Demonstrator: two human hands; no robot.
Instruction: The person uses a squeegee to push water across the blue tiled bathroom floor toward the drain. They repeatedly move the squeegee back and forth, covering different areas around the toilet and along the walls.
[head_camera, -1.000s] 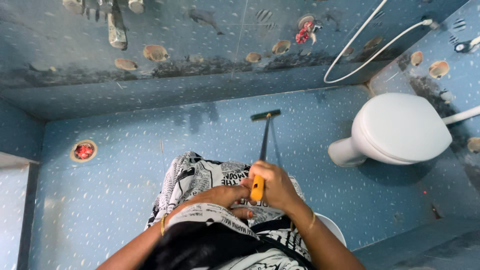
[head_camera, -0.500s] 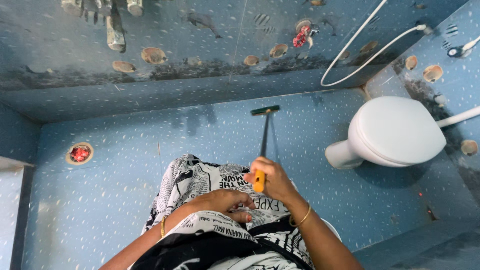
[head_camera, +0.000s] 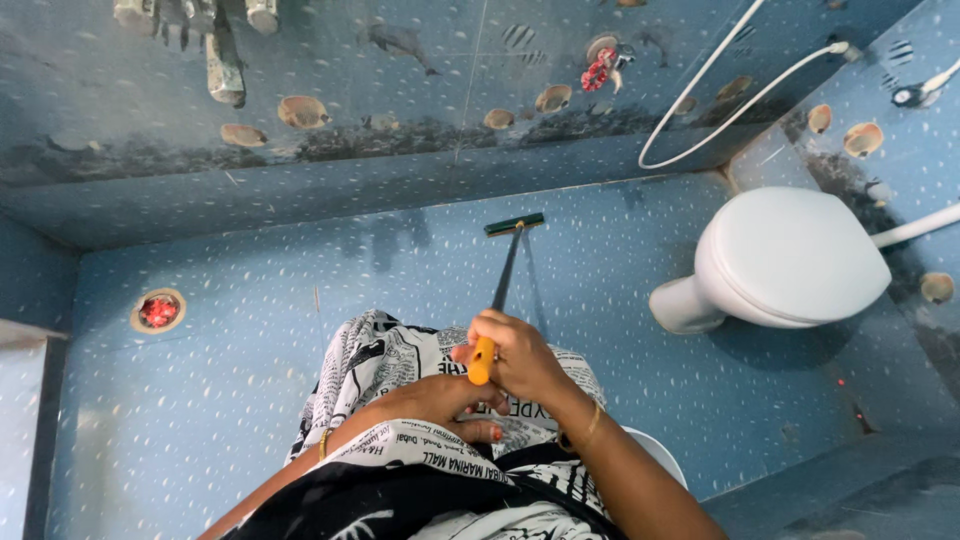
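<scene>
Blue speckled floor (head_camera: 250, 330) runs to a round drain (head_camera: 158, 311) at far left; left hand (head_camera: 445, 400) rests curled on the printed garment (head_camera: 400, 360), holding nothing; right hand (head_camera: 520, 355) grips the squeegee's (head_camera: 500, 275) yellow handle (blade down by the wall); white toilet (head_camera: 790, 260) stands right.

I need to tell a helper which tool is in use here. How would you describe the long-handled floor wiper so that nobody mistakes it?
Start at the white toilet on the blue speckled floor. Left of it, a thin dark pole runs from the wall's foot toward the person; that is the floor wiper. Its green blade lies flat on the tiles, and its yellow end sits in the right hand.
</scene>
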